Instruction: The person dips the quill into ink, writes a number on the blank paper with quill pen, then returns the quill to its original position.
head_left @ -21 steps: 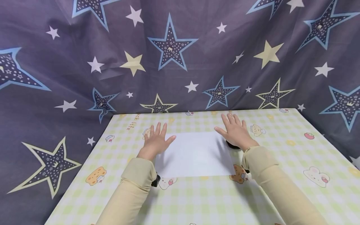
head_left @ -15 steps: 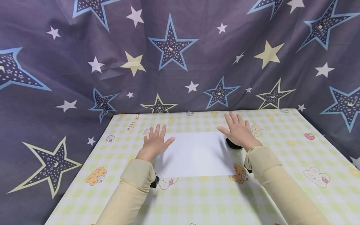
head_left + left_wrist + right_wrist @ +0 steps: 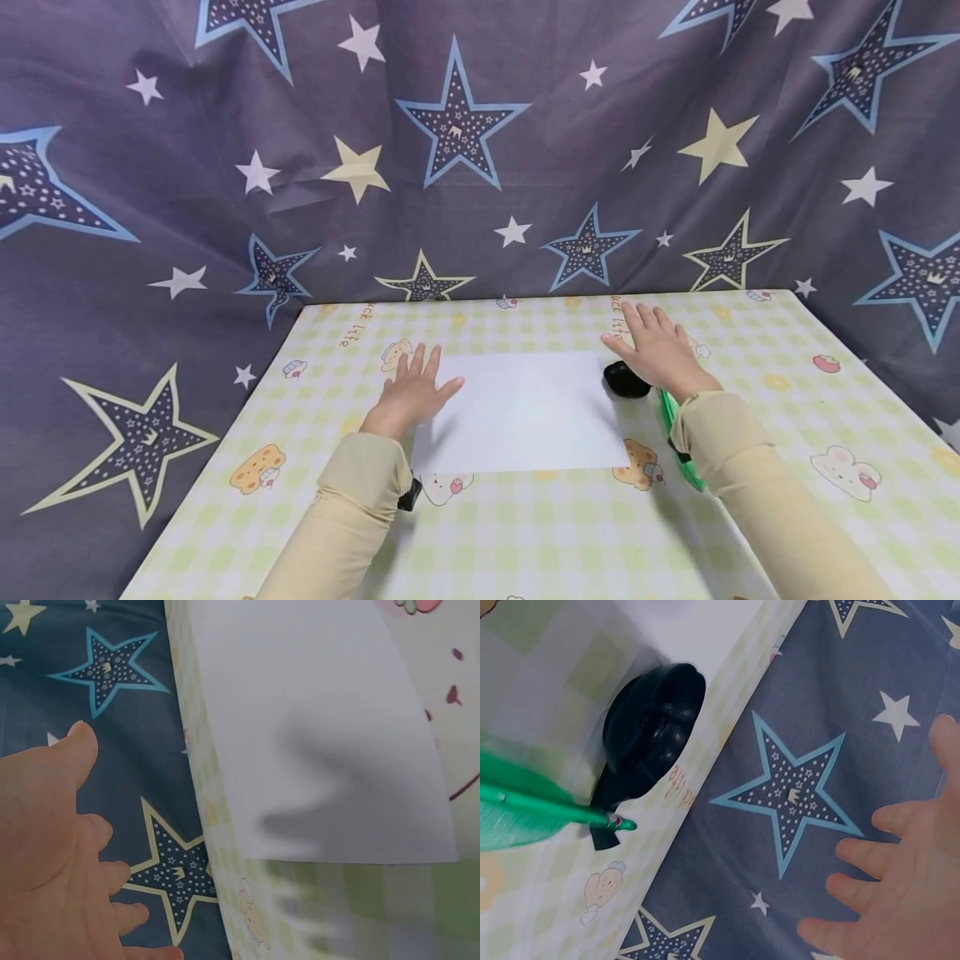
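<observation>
A blank white sheet of paper (image 3: 525,417) lies flat on the table. My left hand (image 3: 409,395) hovers at its left edge with fingers spread, casting a shadow on the sheet in the left wrist view. My right hand (image 3: 662,353), also spread and holding nothing, is above the table past the sheet's right edge. Close by it lies a glossy black, rounded, hollow object (image 3: 649,724) with a short flat tail. Beside that is a green, see-through mesh-like thing (image 3: 514,814) with a green rod, partly hidden by my right forearm in the head view.
The table has a pale green checked cover (image 3: 525,542) printed with cartoon figures. A dark curtain with stars (image 3: 465,217) hangs right behind its far edge and down along the left side. Dark wrist bands show under both sleeves.
My right hand has moved to the right, uncovering more of the black object and bringing the green thing into view. My left hand has drawn slightly back and down. The paper stays put.
</observation>
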`<state>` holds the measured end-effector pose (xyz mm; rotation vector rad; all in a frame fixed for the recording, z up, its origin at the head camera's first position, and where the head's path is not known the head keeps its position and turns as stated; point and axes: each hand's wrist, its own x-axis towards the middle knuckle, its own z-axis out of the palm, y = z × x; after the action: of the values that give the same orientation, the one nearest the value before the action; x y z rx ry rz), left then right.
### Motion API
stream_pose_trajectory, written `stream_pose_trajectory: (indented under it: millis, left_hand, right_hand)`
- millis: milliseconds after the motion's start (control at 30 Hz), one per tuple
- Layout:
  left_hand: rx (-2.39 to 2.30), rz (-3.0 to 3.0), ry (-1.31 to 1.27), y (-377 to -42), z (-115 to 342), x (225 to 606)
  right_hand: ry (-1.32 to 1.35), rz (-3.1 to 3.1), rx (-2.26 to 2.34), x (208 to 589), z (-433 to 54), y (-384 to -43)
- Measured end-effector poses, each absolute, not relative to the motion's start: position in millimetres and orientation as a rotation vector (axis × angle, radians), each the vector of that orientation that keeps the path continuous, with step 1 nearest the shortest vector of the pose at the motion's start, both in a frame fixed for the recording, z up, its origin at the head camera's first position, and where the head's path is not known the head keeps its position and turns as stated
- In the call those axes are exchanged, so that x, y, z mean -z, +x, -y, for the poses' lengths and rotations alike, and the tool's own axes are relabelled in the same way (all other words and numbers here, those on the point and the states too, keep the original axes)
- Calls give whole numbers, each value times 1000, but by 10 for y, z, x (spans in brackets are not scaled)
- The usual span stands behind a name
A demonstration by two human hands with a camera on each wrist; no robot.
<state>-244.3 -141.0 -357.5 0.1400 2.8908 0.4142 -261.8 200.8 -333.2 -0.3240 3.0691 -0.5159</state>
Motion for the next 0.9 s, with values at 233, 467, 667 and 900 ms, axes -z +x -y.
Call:
stream_pose_trajectory:
  millis: [233, 467, 667, 900]
  left_hand:
    - [-422, -2874, 153, -2423, 1424, 3668]
    - [-420, -2865, 171, -2395, 1436, 3764]
    - [-459, -2859, 172, -2365, 1440, 3821]
    - [-495, -2838, 173, -2348, 1458, 3899]
  right_hand:
    - [-273, -3042, 552, 3358, -2145, -2602]
    - [-242, -3032, 569, 3403, -2241, -2574]
    - [-238, -3014, 598, 3439, -2318, -2537]
    - [-207, -2997, 624, 3518, -2413, -2519]
